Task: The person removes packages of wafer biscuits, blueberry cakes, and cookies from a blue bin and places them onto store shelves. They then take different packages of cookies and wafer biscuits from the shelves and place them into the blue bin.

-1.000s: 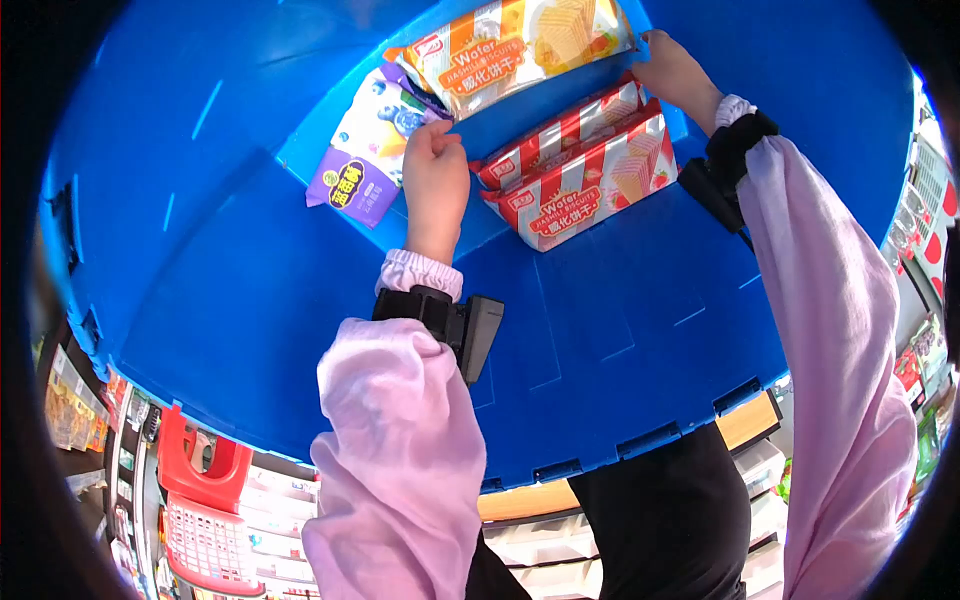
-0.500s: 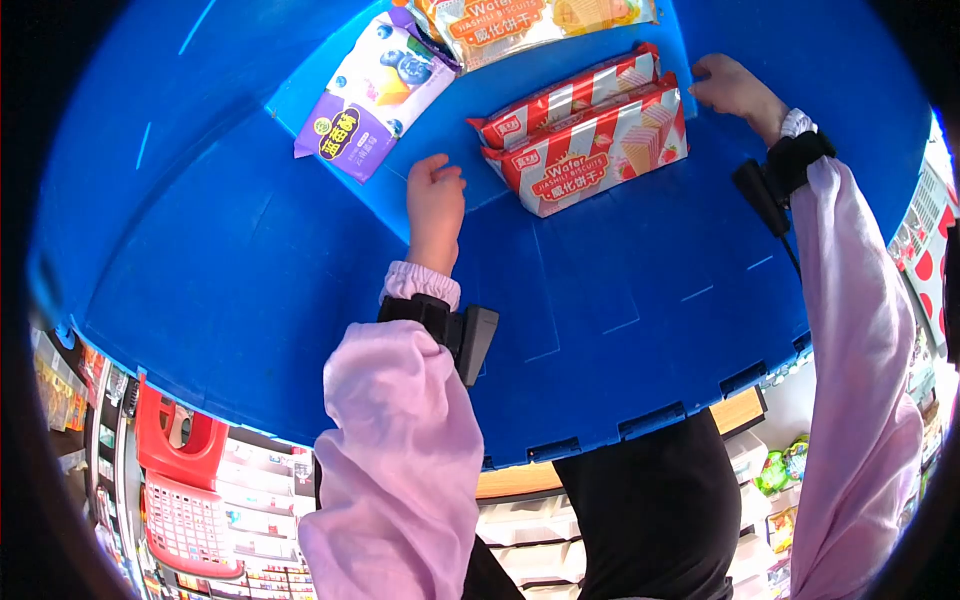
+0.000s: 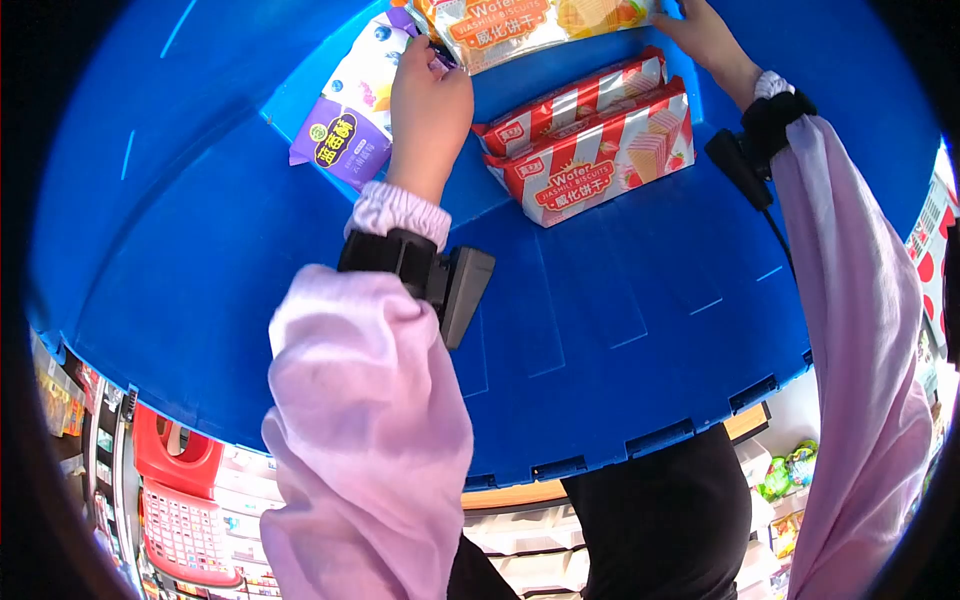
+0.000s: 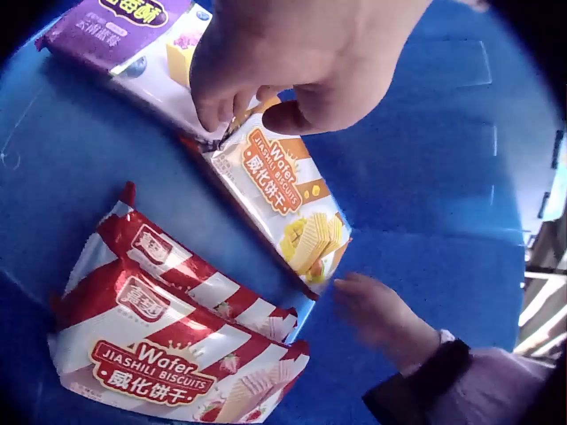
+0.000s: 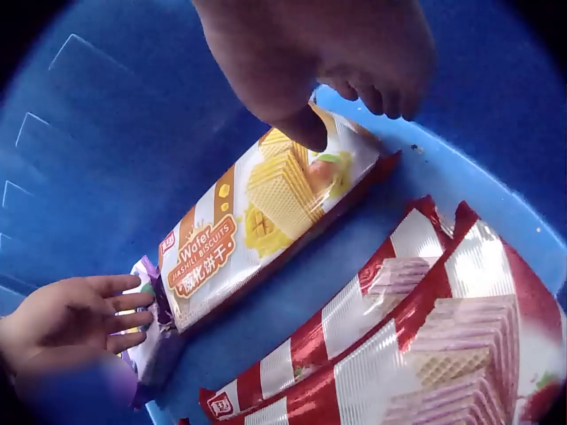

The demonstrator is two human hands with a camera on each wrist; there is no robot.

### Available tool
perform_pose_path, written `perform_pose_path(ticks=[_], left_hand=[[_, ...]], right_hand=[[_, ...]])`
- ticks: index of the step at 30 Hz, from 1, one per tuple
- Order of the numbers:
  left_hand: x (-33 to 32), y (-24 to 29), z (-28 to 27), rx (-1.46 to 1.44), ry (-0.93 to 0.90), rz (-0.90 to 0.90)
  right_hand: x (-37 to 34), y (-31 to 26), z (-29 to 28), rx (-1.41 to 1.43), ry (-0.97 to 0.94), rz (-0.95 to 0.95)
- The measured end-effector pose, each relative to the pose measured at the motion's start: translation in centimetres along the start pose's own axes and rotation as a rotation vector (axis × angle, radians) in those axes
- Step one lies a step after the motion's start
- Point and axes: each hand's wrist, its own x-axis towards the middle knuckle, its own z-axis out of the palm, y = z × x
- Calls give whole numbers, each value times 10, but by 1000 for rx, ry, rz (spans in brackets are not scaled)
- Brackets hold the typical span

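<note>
In the head view my left hand reaches over the meeting ends of a purple-and-white blueberry snack pack and an orange-and-white wafer biscuit pack. The right wrist view shows that hand's fingers spread beside the purple pack. At the orange pack's far end is my right hand, its thumb overlapping the pack's corner in the right wrist view. Two red-and-white wafer packs, a front one and a rear one, stand on edge side by side, nearer to me than the orange pack.
All the packs are inside a deep blue plastic bin, whose slotted near rim runs in front of my legs. Outside it, a red basket stands at the lower left, with shelves of goods beyond the rim.
Both hands first drew back from the packs. Since then the left has moved forward to the meeting ends, and the right has come back left to the orange pack's end.
</note>
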Motion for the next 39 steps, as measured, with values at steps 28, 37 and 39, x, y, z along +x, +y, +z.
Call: perform_pose_path(ticks=[28, 37, 39], left_hand=[[-76, 10, 1, 50, -120, -132], [-67, -32, -46, -75, 220, -312], [-64, -68, -68, -132, 194, -377]], right_hand=[[-2, -30, 27, 127, -22, 153], [-55, -148, 38, 305, -89, -85], [-58, -171, 56, 339, -30, -159]])
